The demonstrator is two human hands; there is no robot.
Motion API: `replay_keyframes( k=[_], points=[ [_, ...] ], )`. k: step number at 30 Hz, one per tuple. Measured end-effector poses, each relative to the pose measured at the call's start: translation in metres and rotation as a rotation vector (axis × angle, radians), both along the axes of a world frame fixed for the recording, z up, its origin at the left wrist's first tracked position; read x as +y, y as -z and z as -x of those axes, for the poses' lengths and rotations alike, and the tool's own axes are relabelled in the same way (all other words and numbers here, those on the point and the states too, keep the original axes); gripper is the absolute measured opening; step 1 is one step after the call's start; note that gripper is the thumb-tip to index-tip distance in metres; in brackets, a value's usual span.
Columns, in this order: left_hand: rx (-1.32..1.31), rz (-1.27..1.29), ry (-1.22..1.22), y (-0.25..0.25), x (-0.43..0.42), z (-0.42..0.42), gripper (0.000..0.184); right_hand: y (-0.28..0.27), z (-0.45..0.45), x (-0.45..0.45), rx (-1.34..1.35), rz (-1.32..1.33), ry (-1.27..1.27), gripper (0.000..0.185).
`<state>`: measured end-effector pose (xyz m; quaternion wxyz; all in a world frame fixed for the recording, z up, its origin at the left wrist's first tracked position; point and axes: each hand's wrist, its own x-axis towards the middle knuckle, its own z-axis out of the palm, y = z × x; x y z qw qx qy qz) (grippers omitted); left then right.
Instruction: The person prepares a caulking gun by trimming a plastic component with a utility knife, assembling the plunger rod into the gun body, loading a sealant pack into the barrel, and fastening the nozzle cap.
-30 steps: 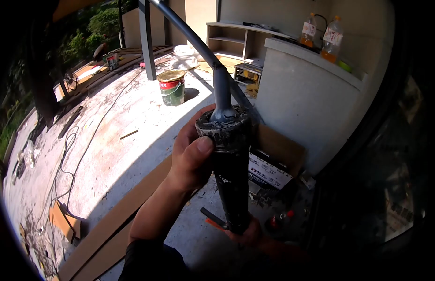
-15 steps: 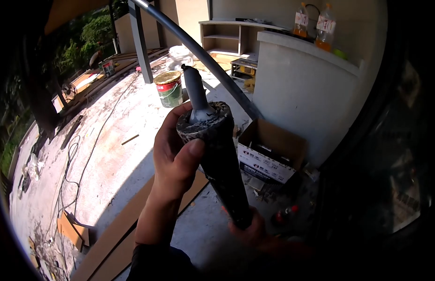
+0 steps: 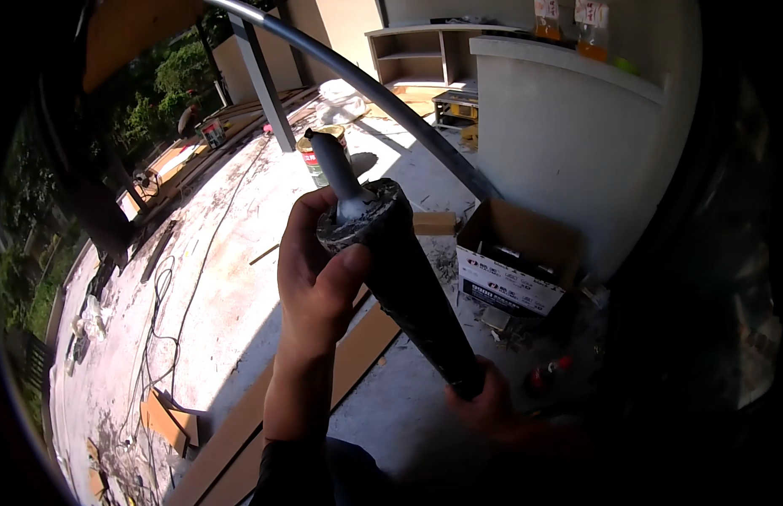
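A black, tube-shaped caulking gun (image 3: 417,295) slants across the middle of the view, its front end up and towards the left. Its grey nozzle (image 3: 334,164) points upward from a front ring smeared with whitish sealant. My left hand (image 3: 311,282) is closed around the front end, thumb on the near side just below the ring. At the lower back end, my right hand (image 3: 491,401) is closed on the gun in deep shadow. The gun's handle and most of the right hand's fingers are hard to make out.
Long brown boards (image 3: 366,350) lie on the floor below the gun. An open cardboard box (image 3: 513,282) stands by the white counter (image 3: 568,126). A paint bucket (image 3: 314,164) is behind the nozzle. A loose cable (image 3: 185,291) trails at left; a slanted grey pole (image 3: 383,97) crosses behind.
The view has turned, and the surroundings have shifted mostly to the right. The gun's back end and my right hand sit further right and slightly higher. Both hands keep their hold.
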<state>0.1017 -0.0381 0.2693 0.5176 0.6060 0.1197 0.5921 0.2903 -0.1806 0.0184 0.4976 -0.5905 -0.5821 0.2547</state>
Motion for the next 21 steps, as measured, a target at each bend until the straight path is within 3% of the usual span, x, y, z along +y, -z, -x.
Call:
replay_keyframes(
  k=[5, 15, 19, 21],
  points=[
    [0.083, 0.039, -0.087, 0.0, 0.013, 0.003, 0.078, -0.02, -0.003, -0.003, 0.066, 0.015, -0.078, 0.064],
    [0.035, 0.02, 0.29, 0.006, 0.035, 0.014, 0.098, 0.005, 0.0, -0.002, 0.088, -0.069, -0.197, 0.063],
    [0.043, 0.058, 0.317, 0.002, 0.028, 0.011, 0.106, 0.001, -0.001, -0.002, 0.103, -0.084, -0.209, 0.063],
    [-0.104, 0.117, 0.192, -0.01, 0.009, -0.002, 0.11, 0.0, -0.001, -0.001, 0.093, -0.083, -0.206, 0.063]
  ],
)
